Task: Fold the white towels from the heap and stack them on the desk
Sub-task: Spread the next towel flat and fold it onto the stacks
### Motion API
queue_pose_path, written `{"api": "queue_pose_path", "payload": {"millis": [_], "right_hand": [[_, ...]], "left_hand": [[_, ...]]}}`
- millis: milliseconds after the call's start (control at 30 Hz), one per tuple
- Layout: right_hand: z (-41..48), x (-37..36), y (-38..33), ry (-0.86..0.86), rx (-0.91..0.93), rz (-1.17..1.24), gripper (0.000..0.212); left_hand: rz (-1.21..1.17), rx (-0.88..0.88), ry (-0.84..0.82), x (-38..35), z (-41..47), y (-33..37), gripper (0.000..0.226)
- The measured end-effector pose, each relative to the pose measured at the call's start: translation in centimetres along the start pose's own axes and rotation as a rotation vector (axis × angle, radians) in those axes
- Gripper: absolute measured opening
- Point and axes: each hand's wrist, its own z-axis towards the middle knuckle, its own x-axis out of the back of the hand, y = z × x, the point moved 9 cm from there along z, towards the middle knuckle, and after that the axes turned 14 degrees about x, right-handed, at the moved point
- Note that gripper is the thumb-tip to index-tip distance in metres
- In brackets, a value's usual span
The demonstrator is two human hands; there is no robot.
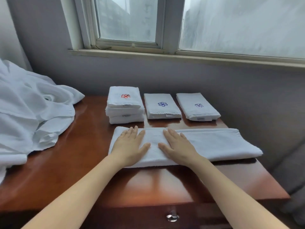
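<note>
Your left hand [130, 146] and right hand [177, 146] lie flat at frame centre, fingers straight, pressing the half-folded towel [214, 144], gripping nothing.

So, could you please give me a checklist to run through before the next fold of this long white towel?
1. Flat on the long white towel strip, left hand and right hand: ok.
2. Strip's right end within the red-brown wooden desk: not ok, it seems to overhang.
3. Gap to the folded white towel with blue emblem behind: ok.
4. The heap of unfolded white towels apart from the strip: ok.
5. Edges of the strip's layers aligned: cannot tell.
</note>
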Motion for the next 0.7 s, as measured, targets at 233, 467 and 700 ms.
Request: {"api": "queue_pose_path", "payload": {"millis": [233,467,700], "right_hand": [[4.5,-3.7,-8.4,0.023,0.085,-0.001,0.074],[6.1,-4.7,-11.0,-0.027,0.134,0.102,0.066],[1.6,-0.6,-2.0,-0.002,0.005,-0.056,0.054]], "left_hand": [[0.010,0.073,-0.009,1.0,-2.1,-10.0,0.070],[-0.015,0.231,-0.026,2.0,-2.4,-11.1,0.065],[-0.088,-0.007,0.014,1.6,-0.9,0.4,0.060]]}}
